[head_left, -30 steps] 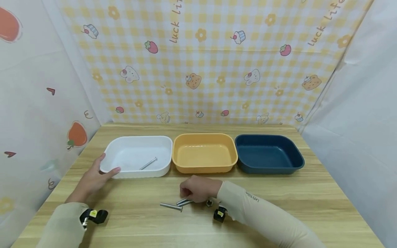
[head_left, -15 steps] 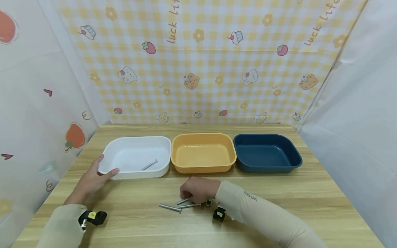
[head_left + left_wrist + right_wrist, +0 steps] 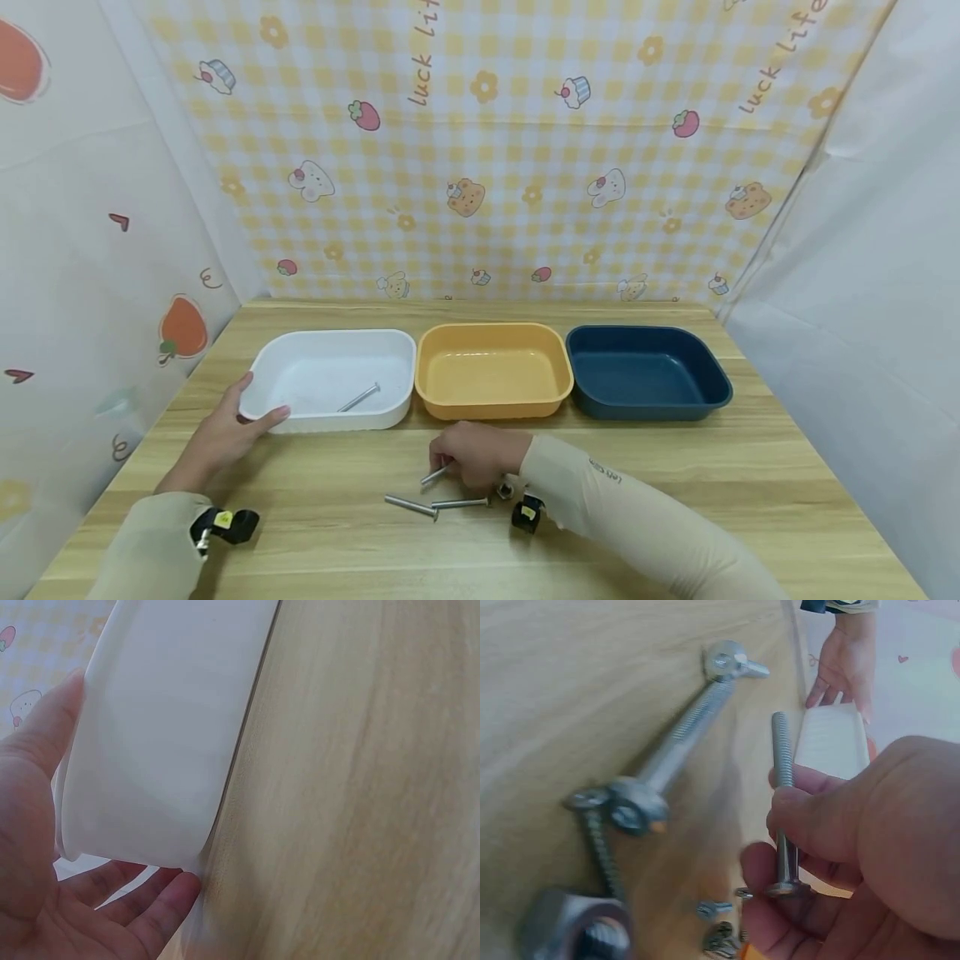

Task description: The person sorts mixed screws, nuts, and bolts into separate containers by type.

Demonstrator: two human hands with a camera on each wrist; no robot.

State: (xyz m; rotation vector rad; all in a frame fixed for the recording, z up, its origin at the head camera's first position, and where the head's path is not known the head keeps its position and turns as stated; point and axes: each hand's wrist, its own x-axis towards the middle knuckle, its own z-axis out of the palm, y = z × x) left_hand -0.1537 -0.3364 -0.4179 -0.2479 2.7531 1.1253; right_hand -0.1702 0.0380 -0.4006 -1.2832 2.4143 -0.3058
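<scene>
At the white bin's (image 3: 337, 422) left front corner, my left hand (image 3: 225, 429) grips the bin, thumb at the rim and fingers against the outer wall. A single bolt (image 3: 360, 397) lies inside that bin. My right hand (image 3: 480, 454) pinches a silver bolt (image 3: 782, 754) between thumb and fingers, just over the table; its threaded end points away from the palm in the right wrist view. Below the hand, two long bolts (image 3: 411, 506) lie on the wood, and a hex nut (image 3: 506, 489) sits beside the wrist. The right wrist view also has smaller screws (image 3: 714, 908) near the fingers.
A yellow bin (image 3: 495, 411) and a dark blue bin (image 3: 648, 412) stand in a row right of the white one, nothing visible inside either. Behind them hangs a checkered cloth (image 3: 510, 150). Wrist cameras (image 3: 527, 512) are strapped to both sleeves.
My right hand has lifted a bolt from the small pile and moved slightly left and up with it. The left hand stays at the white bin.
</scene>
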